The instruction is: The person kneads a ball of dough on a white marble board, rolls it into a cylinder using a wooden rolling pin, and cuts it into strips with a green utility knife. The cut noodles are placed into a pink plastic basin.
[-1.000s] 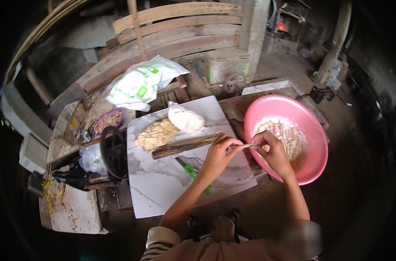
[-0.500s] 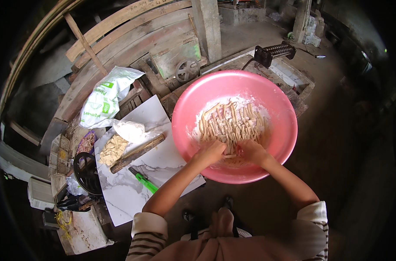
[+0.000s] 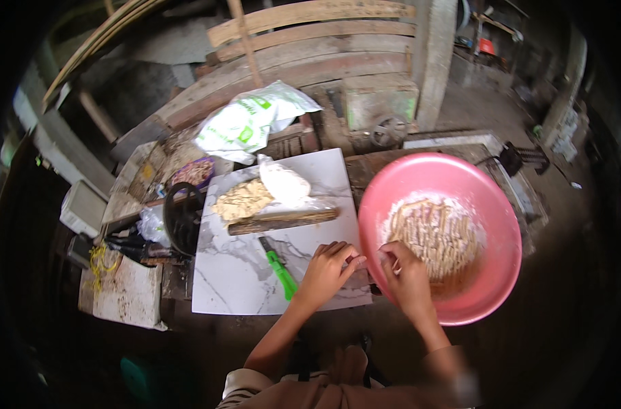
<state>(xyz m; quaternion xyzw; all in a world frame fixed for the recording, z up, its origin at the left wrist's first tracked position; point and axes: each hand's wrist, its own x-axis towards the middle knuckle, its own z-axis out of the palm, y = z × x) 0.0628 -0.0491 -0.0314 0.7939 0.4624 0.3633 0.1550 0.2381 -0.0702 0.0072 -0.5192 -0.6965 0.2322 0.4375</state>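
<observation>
My left hand [image 3: 331, 270] is over the right edge of a white marbled tile [image 3: 222, 273], fingers curled together; whether they hold anything is hidden. Above the near left rim of a pink basin [image 3: 511, 235], my right hand [image 3: 407, 274] is pinched, with a small pale bit at its fingertips that I cannot make out. Floured dough strips [image 3: 436, 235] lie in rows inside the basin. On the tile are a lump of dough [image 3: 243, 198], a clear bag of white flour [image 3: 283, 183], a wooden rolling stick [image 3: 283, 221] and a green-handled knife [image 3: 281, 274].
A white and green plastic bag [image 3: 245, 123] lies behind the tile. Left of it are a black wheel [image 3: 182, 218] and a purple-rimmed bowl [image 3: 193, 174]. A black roller part [image 3: 525, 160] sits beyond the basin. A wooden slat wall [image 3: 317, 44] stands behind.
My view has swung left, so the basin and tile appear farther right. Both hands have come out from over the dough strips toward the basin's left rim, the left one now over the tile.
</observation>
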